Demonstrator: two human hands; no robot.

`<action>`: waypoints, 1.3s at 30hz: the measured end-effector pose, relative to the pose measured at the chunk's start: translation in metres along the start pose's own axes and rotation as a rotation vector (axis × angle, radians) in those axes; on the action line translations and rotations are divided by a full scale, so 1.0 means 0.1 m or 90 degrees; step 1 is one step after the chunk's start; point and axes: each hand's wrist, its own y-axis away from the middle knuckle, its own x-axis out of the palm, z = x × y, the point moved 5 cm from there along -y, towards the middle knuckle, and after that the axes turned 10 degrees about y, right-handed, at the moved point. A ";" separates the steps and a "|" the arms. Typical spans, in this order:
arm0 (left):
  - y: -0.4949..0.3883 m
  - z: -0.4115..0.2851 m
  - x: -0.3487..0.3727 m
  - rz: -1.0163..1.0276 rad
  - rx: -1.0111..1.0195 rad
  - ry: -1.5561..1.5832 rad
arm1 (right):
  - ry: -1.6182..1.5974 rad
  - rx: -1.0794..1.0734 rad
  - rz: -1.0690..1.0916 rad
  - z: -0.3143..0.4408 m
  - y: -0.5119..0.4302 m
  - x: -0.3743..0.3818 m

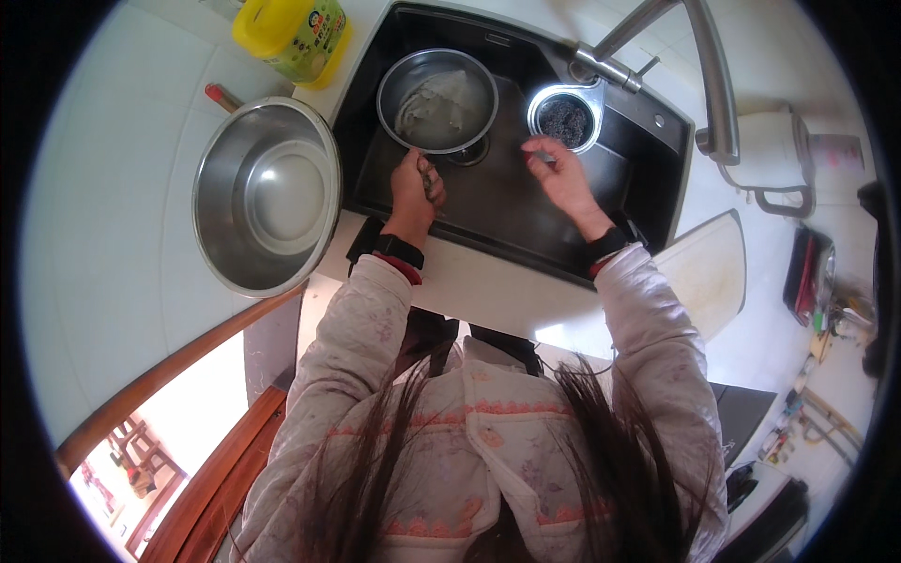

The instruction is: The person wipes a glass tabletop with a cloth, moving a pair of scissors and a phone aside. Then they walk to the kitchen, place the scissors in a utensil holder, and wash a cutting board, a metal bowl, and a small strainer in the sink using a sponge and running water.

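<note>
My left hand (pixel 415 186) is closed around a small greenish-brown clump (pixel 426 176), whose kind is hard to make out. It is just below the near rim of a round metal bowl (pixel 486 77) in the dark sink (pixel 493 211). Inside that bowl lies a pale, crumpled mass (pixel 440 102). My right hand (pixel 556 169) hovers at the near edge of a round metal strainer (pixel 588 144) containing dark, wet-looking scraps (pixel 563 121). Its fingers are curled, with a speck of red at the tips, and whether they pinch something is unclear.
A large steel basin (pixel 246 218) stands left of the sink, near a yellow-capped jug (pixel 295 42). The faucet (pixel 711 77) arches over the right back corner. A white cutting board (pixel 704 274) and a white lidded pot (pixel 764 151) are at right. Below the bowl shows a drain (pixel 470 153).
</note>
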 end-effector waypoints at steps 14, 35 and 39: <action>0.01 0.38 0.07 0.218 -0.049 0.059 | 0.129 0.037 0.044 0.29 -0.05 0.19; -0.21 1.10 1.45 0.038 0.150 -0.172 | -0.364 0.229 -0.250 -0.25 0.10 -1.72; -0.36 1.19 1.63 0.095 0.597 -0.555 | -0.349 0.243 -0.298 -0.22 0.27 -1.80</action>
